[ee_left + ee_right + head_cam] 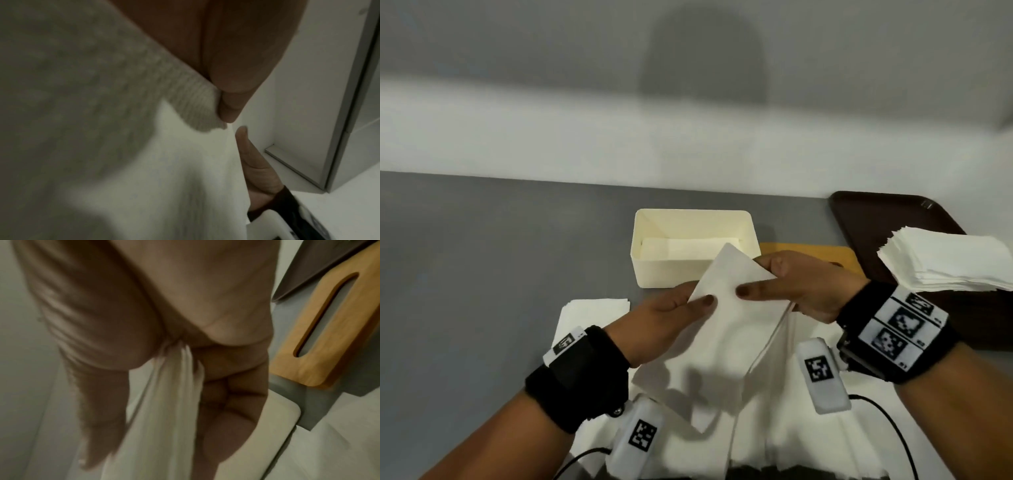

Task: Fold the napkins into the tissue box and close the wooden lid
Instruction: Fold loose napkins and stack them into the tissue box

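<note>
A grey table [482,257] is set against a pale wall [551,137]. On it are seen a brown tray [876,219] bearing a napkin stack [945,260], the open tissue box [654,270] and the wooden lid [337,331] beside it. A napkin [726,329] is held up before the box — pinched by the left hand [671,322] and the right hand [804,284], thumbs on top.

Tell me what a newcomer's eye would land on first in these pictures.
First, the white napkin held up mid-table, pinched between the left hand and the right hand. Just behind it stands the open cream tissue box with some napkins already inside. To the right, a napkin stack sits on a dark tray, with the slotted wooden lid lying between box and tray.
</note>
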The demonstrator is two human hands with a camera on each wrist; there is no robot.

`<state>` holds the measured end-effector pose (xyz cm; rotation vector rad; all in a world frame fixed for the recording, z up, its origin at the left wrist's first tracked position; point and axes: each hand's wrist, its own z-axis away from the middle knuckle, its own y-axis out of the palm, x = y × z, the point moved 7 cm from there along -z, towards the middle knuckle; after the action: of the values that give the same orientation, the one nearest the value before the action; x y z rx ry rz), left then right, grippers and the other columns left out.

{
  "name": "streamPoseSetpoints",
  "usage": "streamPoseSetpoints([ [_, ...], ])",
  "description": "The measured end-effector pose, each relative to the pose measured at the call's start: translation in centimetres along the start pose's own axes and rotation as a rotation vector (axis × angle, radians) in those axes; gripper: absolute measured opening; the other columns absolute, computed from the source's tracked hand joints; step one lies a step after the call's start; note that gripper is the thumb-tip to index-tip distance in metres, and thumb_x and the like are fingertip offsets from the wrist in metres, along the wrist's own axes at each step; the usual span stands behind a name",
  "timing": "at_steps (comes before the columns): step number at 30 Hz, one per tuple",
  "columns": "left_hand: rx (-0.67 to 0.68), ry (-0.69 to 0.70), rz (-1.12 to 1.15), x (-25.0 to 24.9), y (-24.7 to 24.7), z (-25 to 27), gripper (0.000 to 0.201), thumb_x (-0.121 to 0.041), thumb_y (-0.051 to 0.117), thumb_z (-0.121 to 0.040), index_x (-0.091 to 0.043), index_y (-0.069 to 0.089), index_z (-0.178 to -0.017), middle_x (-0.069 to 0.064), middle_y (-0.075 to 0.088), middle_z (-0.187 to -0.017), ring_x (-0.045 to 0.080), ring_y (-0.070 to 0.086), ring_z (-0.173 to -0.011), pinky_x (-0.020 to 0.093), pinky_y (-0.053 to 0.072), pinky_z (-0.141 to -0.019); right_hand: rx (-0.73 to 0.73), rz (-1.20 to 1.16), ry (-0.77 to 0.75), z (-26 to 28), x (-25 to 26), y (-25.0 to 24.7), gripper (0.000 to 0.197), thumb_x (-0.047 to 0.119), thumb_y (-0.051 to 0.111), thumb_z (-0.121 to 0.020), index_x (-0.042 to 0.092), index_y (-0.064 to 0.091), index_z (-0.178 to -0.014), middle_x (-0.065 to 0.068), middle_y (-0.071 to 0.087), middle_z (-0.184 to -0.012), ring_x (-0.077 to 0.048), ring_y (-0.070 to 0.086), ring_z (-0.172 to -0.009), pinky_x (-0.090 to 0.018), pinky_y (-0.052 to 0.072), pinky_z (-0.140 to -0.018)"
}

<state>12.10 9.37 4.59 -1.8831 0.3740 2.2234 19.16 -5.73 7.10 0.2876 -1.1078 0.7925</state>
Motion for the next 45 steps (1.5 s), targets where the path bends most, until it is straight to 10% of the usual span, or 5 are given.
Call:
streamPoseSetpoints([
  [6,0.104,-0.057,-0.072,1.2,-4.1,-0.8,0.03,-0.02,0.069,-0.088,-0.014,0.065,-0.118,0.004,0.073,-0.112,0.024,0.071,-0.098,0.037,0.057,-0.083,-0.211,-0.027,-0.111,-0.5,2.0,-2.1,0.03,0.004,0.069,-0.083,-0.004,0.066,-0.112,-0.021,0.073,-0.104,-0.039,0.071,-0.094,-0.05,0.058,-0.082],
  [19,-0.687,0.004,-0.229,0.0,-17.8,-3.7,0.009,-0.018,0.062,-0.093,-0.01,0.063,-0.098,0.003,0.067,-0.084,0.018,0.066,-0.071,0.027,0.056,-0.061,-0.586,-0.288,-0.11,-4.2,1.6,-6.7,0.012,-0.005,0.061,-0.088,0.0,0.065,-0.098,-0.007,0.073,-0.085,-0.019,0.072,-0.076,-0.026,0.06,-0.059],
  [34,-0.605,-0.133,-0.283,2.9,-17.2,-4.2,0.019,-0.02,0.064,-0.093,-0.006,0.064,-0.106,0.008,0.071,-0.092,0.03,0.071,-0.09,0.02,0.056,-0.057,-0.659,0.229,0.047,-10.4,1.1,-4.6,0.009,0.007,0.073,-0.082,0.006,0.067,-0.089,-0.006,0.068,-0.078,-0.022,0.067,-0.068,-0.032,0.059,-0.063],
  [40,-0.688,-0.087,-0.477,1.8,-16.9,-1.4,0.017,-0.029,0.062,-0.093,-0.012,0.065,-0.097,-0.001,0.068,-0.081,0.026,0.069,-0.08,0.045,0.059,-0.079,-0.826,0.613,-0.023,-6.7,3.1,-5.1,0.04,0.03,0.072,-0.084,0.011,0.062,-0.117,-0.001,0.066,-0.107,-0.017,0.061,-0.097,-0.027,0.044,-0.083],
  [45,-0.598,-0.173,-0.774,3.2,-13.7,2.4,0.016,-0.03,0.061,-0.093,-0.016,0.066,-0.094,-0.006,0.064,-0.084,0.012,0.06,-0.072,0.026,0.043,-0.064,-0.773,0.402,-0.118,-2.7,1.4,-3.4,0.033,0.028,0.074,-0.083,0.012,0.065,-0.111,-0.002,0.067,-0.102,-0.015,0.063,-0.089,-0.021,0.049,-0.076],
])
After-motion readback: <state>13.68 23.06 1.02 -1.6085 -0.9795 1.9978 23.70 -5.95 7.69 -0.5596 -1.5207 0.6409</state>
